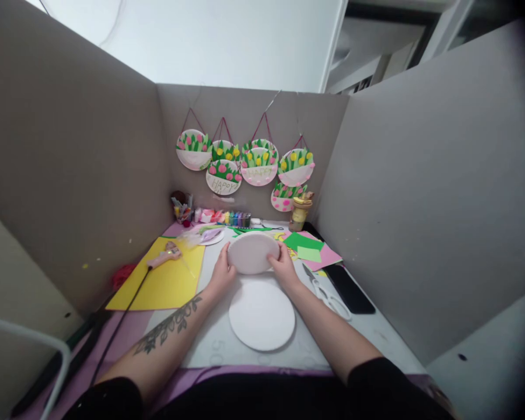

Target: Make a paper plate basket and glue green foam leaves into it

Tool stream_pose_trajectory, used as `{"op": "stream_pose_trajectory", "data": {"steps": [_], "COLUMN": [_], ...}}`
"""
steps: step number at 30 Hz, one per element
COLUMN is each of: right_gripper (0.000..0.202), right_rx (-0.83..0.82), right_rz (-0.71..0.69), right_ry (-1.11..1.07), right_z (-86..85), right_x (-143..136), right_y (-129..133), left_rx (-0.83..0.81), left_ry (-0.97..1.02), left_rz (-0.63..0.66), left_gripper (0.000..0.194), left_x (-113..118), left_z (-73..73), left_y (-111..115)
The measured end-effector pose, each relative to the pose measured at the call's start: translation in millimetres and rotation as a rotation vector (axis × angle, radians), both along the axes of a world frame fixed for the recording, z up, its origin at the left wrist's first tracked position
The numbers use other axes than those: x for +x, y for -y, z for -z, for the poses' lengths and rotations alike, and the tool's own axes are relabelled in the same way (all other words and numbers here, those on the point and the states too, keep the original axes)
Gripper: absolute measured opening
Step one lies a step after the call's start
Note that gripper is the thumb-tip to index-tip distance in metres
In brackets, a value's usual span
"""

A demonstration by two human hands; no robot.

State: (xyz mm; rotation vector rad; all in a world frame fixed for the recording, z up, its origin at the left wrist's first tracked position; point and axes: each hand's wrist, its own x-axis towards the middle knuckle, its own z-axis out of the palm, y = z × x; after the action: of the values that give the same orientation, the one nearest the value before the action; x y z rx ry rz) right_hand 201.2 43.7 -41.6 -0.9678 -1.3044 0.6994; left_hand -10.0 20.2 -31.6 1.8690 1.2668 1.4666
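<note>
Between my two hands I hold up a white paper plate [252,254], tilted toward me above the table. My left hand [222,267] grips its left edge, and my right hand [283,263] grips the right edge with the thumb on its face. Below it, a second white paper plate [262,315] lies flat on the white work surface. To the right of my right hand are white-handled scissors [330,298]. A pink glue gun [166,255] rests on yellow paper [175,286] to the left.
Paper-plate baskets with tulips [259,165] hang on the back panel. Paint bottles [236,219] line the rear. Green paper [304,241] and a black phone-like slab [349,289] lie at right. Grey panels [420,192] enclose the sides. The glue gun's cord [121,324] runs toward the front left.
</note>
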Motion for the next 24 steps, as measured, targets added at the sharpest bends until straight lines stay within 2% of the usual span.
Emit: {"op": "stream_pose_trajectory", "data": {"steps": [5,8,11,16,20,22,24], "right_gripper": [0.042,0.047,0.051,0.047,0.063,0.061,0.051], "right_rx": [-0.09,-0.163,-0.187,-0.188,-0.2,-0.216,-0.217], "right_rz": [0.007,0.048,0.093,0.078,0.058,0.054,0.074], "right_ry": [0.002,0.023,0.024,-0.016,-0.077,-0.065,-0.046], "right_z": [4.9,10.5,16.5,15.5,11.0,11.0,11.5], "right_x": [1.0,0.9,1.8,2.9,1.6,1.9,2.8], "right_y": [1.7,2.2,0.9,1.2,7.0,8.8,8.7], "left_rx": [-0.166,-0.244,-0.266,-0.244,-0.202,-0.207,-0.219], "left_ry": [-0.062,-0.065,-0.102,-0.258,-0.334,-0.345,-0.319], "left_rz": [0.017,0.071,0.074,-0.007,-0.011,-0.012,-0.012], "left_gripper": [0.053,0.055,0.052,0.02,0.016,0.016,0.015], "left_x": [2.0,5.4,7.4,0.0,-5.8,-6.3,-5.7], "left_z": [-0.1,4.6,8.3,2.2,1.6,4.2,5.6], "left_y": [3.5,3.2,2.1,1.5,-1.6,-3.8,-4.9]}}
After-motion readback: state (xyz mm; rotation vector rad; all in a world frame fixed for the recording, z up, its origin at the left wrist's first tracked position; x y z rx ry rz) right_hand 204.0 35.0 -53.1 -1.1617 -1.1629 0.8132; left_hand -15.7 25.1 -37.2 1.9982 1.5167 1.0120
